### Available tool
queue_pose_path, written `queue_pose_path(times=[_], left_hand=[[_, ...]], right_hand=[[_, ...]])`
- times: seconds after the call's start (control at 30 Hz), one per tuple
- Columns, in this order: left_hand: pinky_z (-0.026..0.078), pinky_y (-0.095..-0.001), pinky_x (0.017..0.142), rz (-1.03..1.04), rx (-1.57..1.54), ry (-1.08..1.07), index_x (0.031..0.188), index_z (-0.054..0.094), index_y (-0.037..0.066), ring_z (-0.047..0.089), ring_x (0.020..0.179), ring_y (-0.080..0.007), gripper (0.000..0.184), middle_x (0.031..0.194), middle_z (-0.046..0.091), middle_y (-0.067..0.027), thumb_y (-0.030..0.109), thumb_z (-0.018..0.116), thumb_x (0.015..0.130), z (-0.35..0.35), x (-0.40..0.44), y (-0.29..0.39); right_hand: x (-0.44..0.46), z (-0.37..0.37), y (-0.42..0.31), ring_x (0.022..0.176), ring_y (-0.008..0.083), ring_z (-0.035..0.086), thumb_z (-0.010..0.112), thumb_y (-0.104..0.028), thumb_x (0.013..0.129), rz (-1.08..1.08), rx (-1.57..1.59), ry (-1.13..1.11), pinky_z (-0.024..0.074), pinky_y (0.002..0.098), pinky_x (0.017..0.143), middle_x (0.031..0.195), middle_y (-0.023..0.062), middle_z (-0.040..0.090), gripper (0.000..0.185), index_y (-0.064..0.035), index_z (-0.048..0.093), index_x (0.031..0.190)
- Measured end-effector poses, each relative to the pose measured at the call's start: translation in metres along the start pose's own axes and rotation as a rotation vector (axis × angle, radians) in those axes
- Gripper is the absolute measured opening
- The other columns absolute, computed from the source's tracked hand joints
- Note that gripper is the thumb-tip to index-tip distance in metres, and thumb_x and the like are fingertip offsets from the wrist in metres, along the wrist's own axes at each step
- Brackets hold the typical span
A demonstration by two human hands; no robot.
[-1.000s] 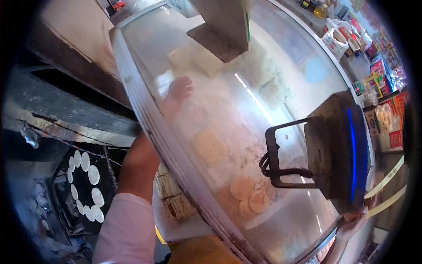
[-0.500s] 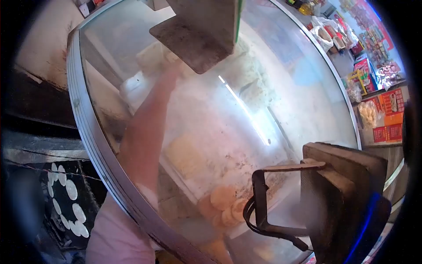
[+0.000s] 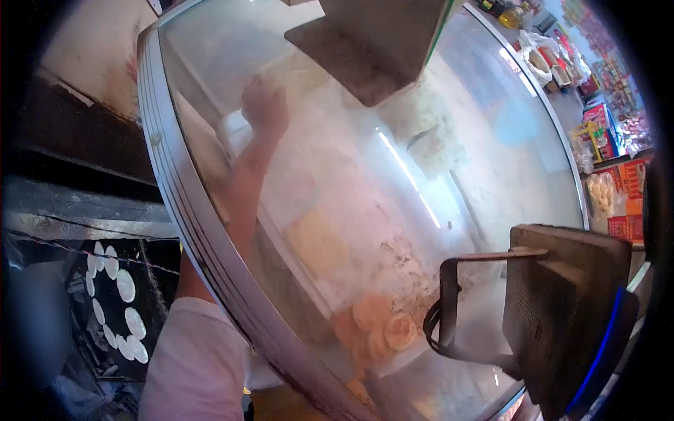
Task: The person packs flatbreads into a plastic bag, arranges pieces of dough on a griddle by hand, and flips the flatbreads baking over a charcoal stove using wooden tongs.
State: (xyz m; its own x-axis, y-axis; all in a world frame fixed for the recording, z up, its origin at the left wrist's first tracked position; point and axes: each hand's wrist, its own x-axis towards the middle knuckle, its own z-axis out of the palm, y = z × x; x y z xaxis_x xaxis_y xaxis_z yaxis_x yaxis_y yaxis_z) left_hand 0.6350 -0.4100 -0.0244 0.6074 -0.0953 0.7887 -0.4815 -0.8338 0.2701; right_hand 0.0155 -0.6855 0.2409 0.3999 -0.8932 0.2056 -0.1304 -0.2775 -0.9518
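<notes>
My left hand (image 3: 265, 107) shows hazily through the clouded pane of a glass case (image 3: 193, 203), the forearm reaching up inside. Its fingers look curled, and whatever they may hold is hidden. Beside the hand is a pale, blurred mass (image 3: 302, 76), and just below it a white rounded thing (image 3: 235, 130). Lower in the case lie several round browned flatbreads (image 3: 400, 330), near a pale yellowish block or slab (image 3: 316, 242). My right hand is out of sight.
At left, several white dough discs (image 3: 126, 285) form a ring on a black griddle (image 3: 114, 309). A floodlight-like lamp (image 3: 562, 302) on a bracket stands at lower right. A dark flat panel (image 3: 372, 42) juts over the top. Packaged goods (image 3: 600, 126) fill the far right.
The view has shifted, so the case and griddle sit further right. My left hand, earlier mostly blurred beside the pale mass, now shows more clearly with fingers curled.
</notes>
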Motion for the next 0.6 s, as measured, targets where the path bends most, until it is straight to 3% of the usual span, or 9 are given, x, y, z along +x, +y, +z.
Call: queue_pose_path(times=[0.1, 0.17, 0.2, 0.23, 0.3, 0.37, 0.5, 0.57, 0.6], left_hand=[[0.041, -0.0509, 0.095, -0.037, 0.001, -0.253, 0.109, 0.065, 0.007, 0.053, 0.110, -0.0377, 0.026, 0.114, 0.061, -0.0166, 0.022, 0.059, 0.088, -0.006, -0.002, 0.006], [0.041, -0.0485, 0.097, 0.146, 0.151, -0.562, 0.108, 0.064, 0.009, 0.052, 0.112, -0.0376, 0.023, 0.113, 0.060, -0.0155, 0.020, 0.055, 0.090, -0.009, 0.009, 0.007], [0.041, -0.0485, 0.097, 0.150, 0.148, -0.550, 0.108, 0.064, 0.009, 0.052, 0.112, -0.0376, 0.023, 0.113, 0.060, -0.0155, 0.020, 0.055, 0.090, -0.005, 0.005, 0.000], [0.043, -0.0470, 0.094, 0.346, 0.162, -0.421, 0.108, 0.063, 0.009, 0.054, 0.110, -0.0356, 0.023, 0.112, 0.060, -0.0157, 0.023, 0.054, 0.091, -0.002, -0.002, -0.006], [0.046, -0.0455, 0.092, 0.533, 0.177, -0.276, 0.107, 0.062, 0.009, 0.057, 0.108, -0.0336, 0.025, 0.110, 0.060, -0.0159, 0.027, 0.053, 0.093, -0.001, 0.002, -0.004], [0.041, -0.0444, 0.101, 0.345, 0.011, -0.745, 0.118, 0.061, 0.008, 0.053, 0.118, -0.0338, 0.033, 0.123, 0.058, -0.0173, 0.029, 0.050, 0.096, -0.009, 0.004, 0.010], [0.036, -0.0429, 0.108, 0.585, -0.185, -0.643, 0.126, 0.059, 0.007, 0.048, 0.126, -0.0348, 0.039, 0.135, 0.053, -0.0178, 0.031, 0.049, 0.097, 0.018, -0.027, -0.005], [0.038, -0.0445, 0.103, 0.471, -0.622, -0.948, 0.123, 0.059, 0.008, 0.050, 0.122, -0.0348, 0.033, 0.133, 0.054, -0.0166, 0.022, 0.054, 0.093, 0.017, -0.020, 0.007], [0.038, -0.0445, 0.103, 0.467, -0.624, -0.952, 0.123, 0.059, 0.008, 0.050, 0.122, -0.0348, 0.033, 0.133, 0.054, -0.0166, 0.022, 0.054, 0.093, 0.012, -0.019, 0.014]], right_hand=[[-0.002, -0.004, 0.001, 0.088, 0.0150, 0.048, 0.055, -0.030, 0.094, 0.006, -0.021, -0.003, 0.0387, 0.0292, 0.079, 0.103, 0.0060, 0.049, 0.054, -0.0045, 0.034, 0.136], [-0.002, -0.005, -0.002, 0.088, 0.0151, 0.048, 0.055, -0.030, 0.094, -0.001, -0.015, 0.008, 0.0386, 0.0294, 0.079, 0.102, 0.0059, 0.049, 0.053, -0.0044, 0.034, 0.135], [-0.002, -0.006, 0.001, 0.087, 0.0151, 0.048, 0.055, -0.030, 0.094, -0.003, -0.007, 0.007, 0.0386, 0.0295, 0.079, 0.102, 0.0058, 0.049, 0.053, -0.0044, 0.035, 0.135], [-0.004, -0.008, 0.002, 0.087, 0.0152, 0.048, 0.055, -0.030, 0.094, -0.010, 0.001, 0.008, 0.0385, 0.0296, 0.078, 0.102, 0.0057, 0.049, 0.052, -0.0044, 0.035, 0.134], [-0.008, -0.012, 0.002, 0.086, 0.0152, 0.048, 0.055, -0.030, 0.094, -0.017, 0.004, 0.013, 0.0384, 0.0298, 0.078, 0.101, 0.0056, 0.049, 0.051, -0.0043, 0.035, 0.133], [-0.011, -0.014, 0.002, 0.086, 0.0153, 0.048, 0.055, -0.029, 0.094, -0.022, -0.003, 0.012, 0.0383, 0.0301, 0.077, 0.100, 0.0054, 0.049, 0.050, -0.0043, 0.036, 0.133], [-0.012, -0.017, 0.002, 0.084, 0.0154, 0.048, 0.055, -0.029, 0.094, -0.007, -0.015, 0.039, 0.0381, 0.0305, 0.076, 0.098, 0.0051, 0.048, 0.049, -0.0042, 0.036, 0.131], [-0.012, -0.017, 0.002, 0.084, 0.0155, 0.048, 0.055, -0.029, 0.094, 0.004, -0.032, 0.050, 0.0380, 0.0308, 0.075, 0.097, 0.0050, 0.048, 0.048, -0.0042, 0.037, 0.130], [-0.012, -0.017, 0.002, 0.083, 0.0155, 0.048, 0.055, -0.029, 0.094, 0.011, -0.038, 0.054, 0.0380, 0.0309, 0.075, 0.097, 0.0049, 0.048, 0.047, -0.0041, 0.037, 0.130]])
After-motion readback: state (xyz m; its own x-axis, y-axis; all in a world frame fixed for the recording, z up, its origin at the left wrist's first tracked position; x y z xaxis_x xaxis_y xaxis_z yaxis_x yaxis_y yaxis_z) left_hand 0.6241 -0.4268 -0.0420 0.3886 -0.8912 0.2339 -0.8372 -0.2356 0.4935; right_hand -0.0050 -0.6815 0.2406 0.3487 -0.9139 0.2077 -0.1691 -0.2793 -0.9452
